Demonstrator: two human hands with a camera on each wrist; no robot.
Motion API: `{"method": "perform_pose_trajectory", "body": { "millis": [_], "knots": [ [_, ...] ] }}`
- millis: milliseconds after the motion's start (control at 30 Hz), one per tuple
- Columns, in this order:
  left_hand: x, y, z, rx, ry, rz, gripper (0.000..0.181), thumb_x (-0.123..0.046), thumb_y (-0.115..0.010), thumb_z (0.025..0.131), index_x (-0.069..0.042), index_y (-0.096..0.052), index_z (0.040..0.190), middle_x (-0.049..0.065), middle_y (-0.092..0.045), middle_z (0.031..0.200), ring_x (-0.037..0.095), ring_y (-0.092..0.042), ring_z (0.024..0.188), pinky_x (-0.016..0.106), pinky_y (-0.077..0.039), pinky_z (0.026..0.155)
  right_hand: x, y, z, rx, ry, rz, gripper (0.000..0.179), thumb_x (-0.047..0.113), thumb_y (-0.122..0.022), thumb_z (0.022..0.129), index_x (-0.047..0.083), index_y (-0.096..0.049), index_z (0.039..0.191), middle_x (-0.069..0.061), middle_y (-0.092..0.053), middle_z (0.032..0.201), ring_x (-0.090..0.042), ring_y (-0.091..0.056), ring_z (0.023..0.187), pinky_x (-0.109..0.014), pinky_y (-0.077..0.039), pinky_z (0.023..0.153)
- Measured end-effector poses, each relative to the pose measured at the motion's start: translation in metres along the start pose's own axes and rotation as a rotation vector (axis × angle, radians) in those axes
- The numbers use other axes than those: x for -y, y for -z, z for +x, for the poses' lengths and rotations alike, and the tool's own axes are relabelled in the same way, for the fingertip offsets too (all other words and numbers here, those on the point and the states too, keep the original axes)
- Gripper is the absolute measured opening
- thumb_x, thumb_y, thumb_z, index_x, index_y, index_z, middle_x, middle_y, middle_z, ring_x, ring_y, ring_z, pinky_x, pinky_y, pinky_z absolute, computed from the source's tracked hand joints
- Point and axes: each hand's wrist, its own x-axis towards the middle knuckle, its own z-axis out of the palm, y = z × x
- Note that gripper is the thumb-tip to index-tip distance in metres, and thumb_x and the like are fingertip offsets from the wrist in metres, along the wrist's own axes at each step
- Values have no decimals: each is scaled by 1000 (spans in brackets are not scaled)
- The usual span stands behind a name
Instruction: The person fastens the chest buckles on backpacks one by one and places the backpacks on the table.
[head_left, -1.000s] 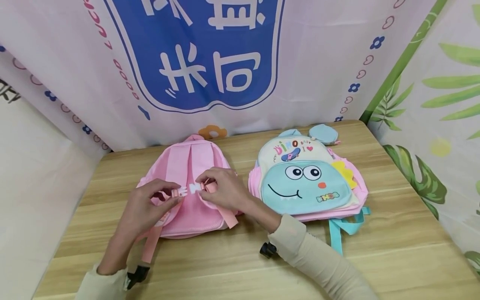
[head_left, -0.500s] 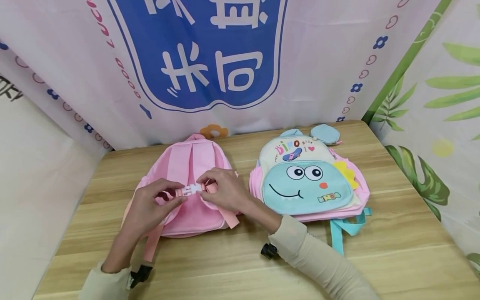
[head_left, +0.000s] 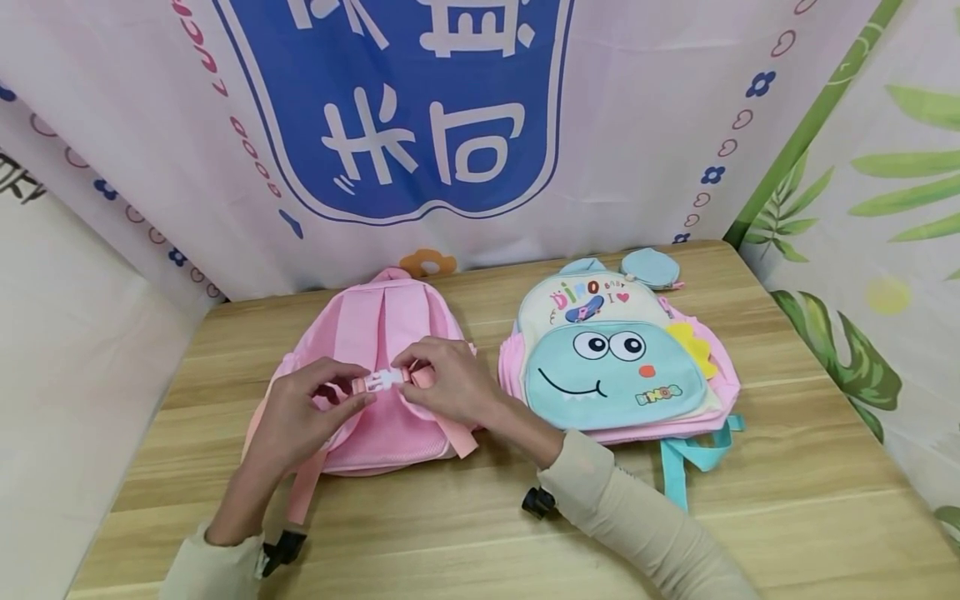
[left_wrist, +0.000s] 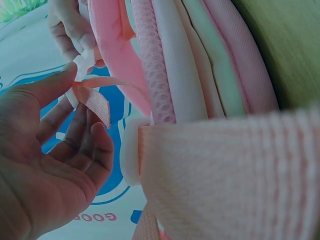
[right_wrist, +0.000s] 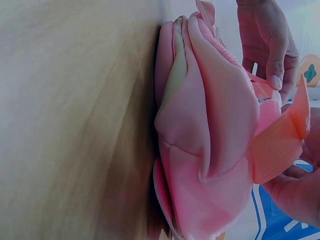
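A pink backpack [head_left: 382, 433] lies with its straps facing up. Above it, a white side-release buckle [head_left: 384, 380] spans the space between my hands. My left hand [head_left: 303, 412] pinches the prong half near its peach webbing [left_wrist: 95, 102] between thumb and index finger. From the other side, my right hand [head_left: 453, 379] pinches the socket half by its webbing. The two halves meet end to end; whether they are latched I cannot tell. In the left wrist view, the other fingers of my left hand are loosely bent. A peach strap [right_wrist: 280, 150] crosses before my right hand in its wrist view.
To the right lies a second backpack [head_left: 615, 375] with a blue dinosaur face, a round blue pouch [head_left: 650, 268] and teal straps [head_left: 673, 475]. Both bags are on a wood-grain table [head_left: 420, 542]. A printed cloth [head_left: 615, 142] hangs behind the table's back edge.
My left hand has moved slightly right, bringing the prong half against the socket half; a gap lay between them a second ago. My right hand has barely moved.
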Motion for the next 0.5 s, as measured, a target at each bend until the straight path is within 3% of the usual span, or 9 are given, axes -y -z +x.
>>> {"method": "perform_pose_trajectory", "body": {
  "millis": [367,500],
  "knots": [
    [0,-4,0,-16,-10,4,30,-1,-92,81,-11,-81,107,-3,-74,88,3,-62,73,16,-55,67,4,0,-1,-8,38,-14,28,13,-84,92,11,-80,120,-3,-79,111,-15,-71,102,-23,-54,93],
    [0,-4,0,-2,13,7,32,-3,-92,82,-10,-80,111,0,-77,93,3,-63,74,18,-57,67,5,0,-2,-5,25,-23,28,14,-84,93,11,-79,121,-4,-79,112,-16,-71,104,-24,-54,94]
  ]
}}
